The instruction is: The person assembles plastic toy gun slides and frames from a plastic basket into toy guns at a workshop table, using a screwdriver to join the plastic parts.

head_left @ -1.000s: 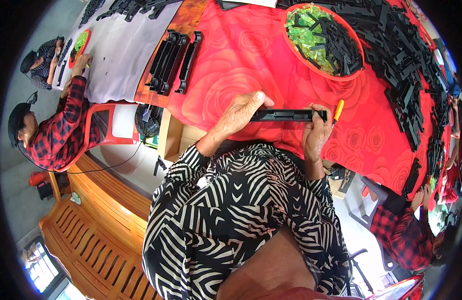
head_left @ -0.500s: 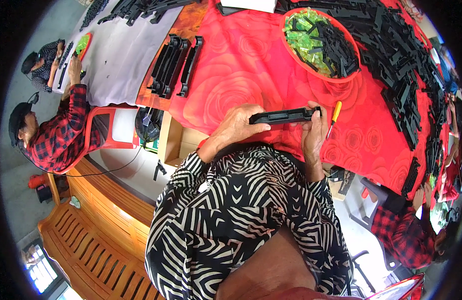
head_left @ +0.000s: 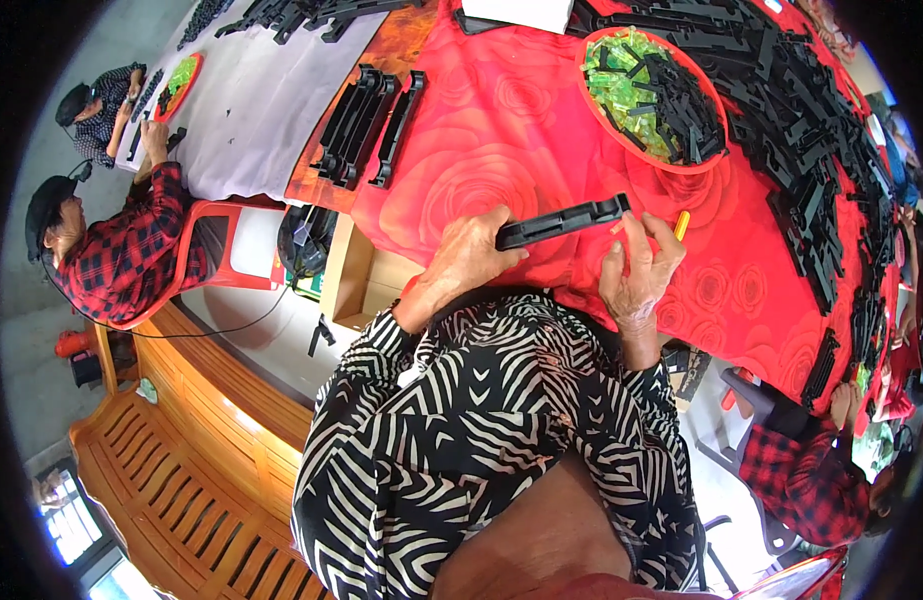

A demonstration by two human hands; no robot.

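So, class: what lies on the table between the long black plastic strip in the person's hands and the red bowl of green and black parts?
Only bare red rose-patterned tablecloth lies between strip and bowl, seen in the head view.

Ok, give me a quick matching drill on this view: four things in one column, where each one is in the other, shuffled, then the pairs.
Things
1. long black bar
2. yellow-handled tool
3. red bowl
4. stack of black bars

Places
A. far left on the red cloth
B. holding green and black parts
C. by the right hand
D. held in the left hand

Pairs: 1-D, 2-C, 3-B, 4-A
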